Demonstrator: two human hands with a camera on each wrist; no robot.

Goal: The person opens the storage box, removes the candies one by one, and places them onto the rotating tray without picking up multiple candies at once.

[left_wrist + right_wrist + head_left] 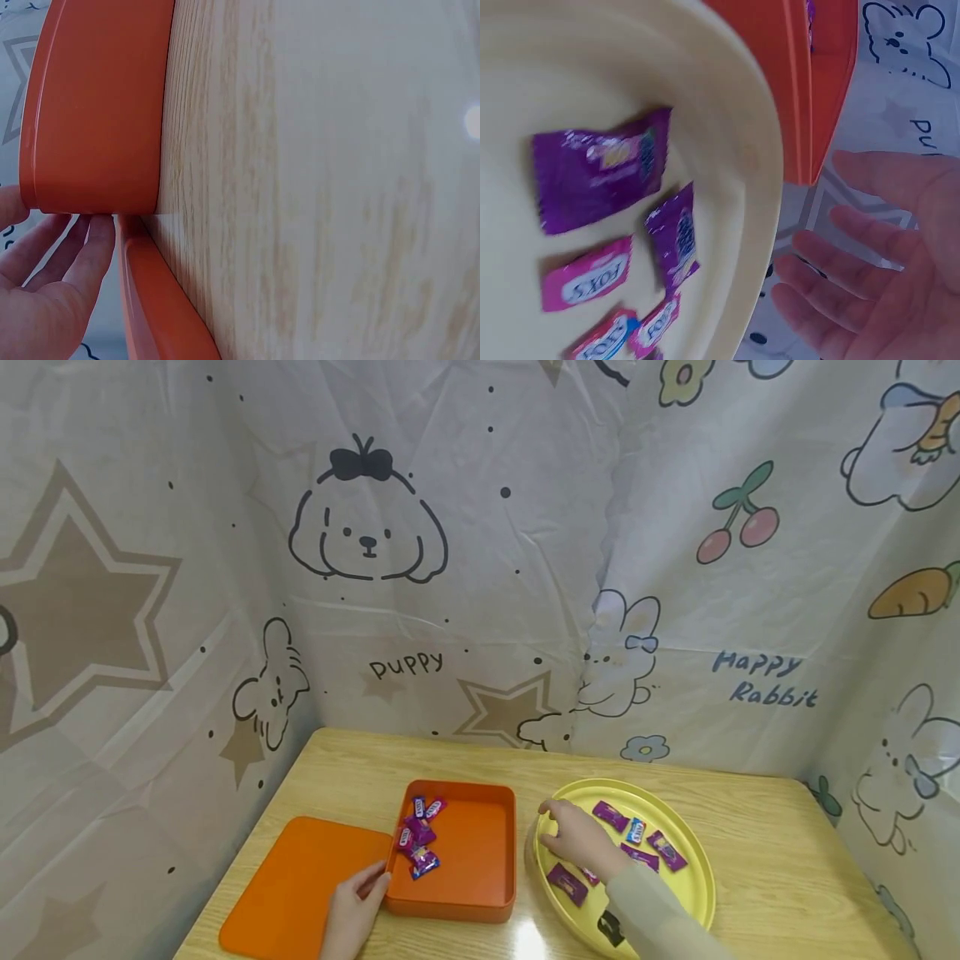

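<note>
My left hand (pixel 354 906) is at the left wall of an orange box (pixel 472 847). In the left wrist view its fingertips touch the outside of the box, the fingers fairly straight and the thumb beside the rim. Several wrapped candies (pixel 422 831) lie along the box's left side. Over the left rim of a round yellow tray (pixel 705 868) is my right hand (pixel 585 839). The right wrist view shows its fingers spread and the palm bare. Purple wrapped candies (pixel 604 169) and pink FOX'S candies (pixel 589 283) lie on the tray, some hidden by the hand and sleeve.
A flat orange lid (pixel 300 885) lies on the wooden table (pixel 780 860), left of the box and against it. The tray stands close to the box's right. A black item (pixel 611 928) lies near the tray's front edge. Printed cloth (pixel 480 552) hangs behind and at both sides.
</note>
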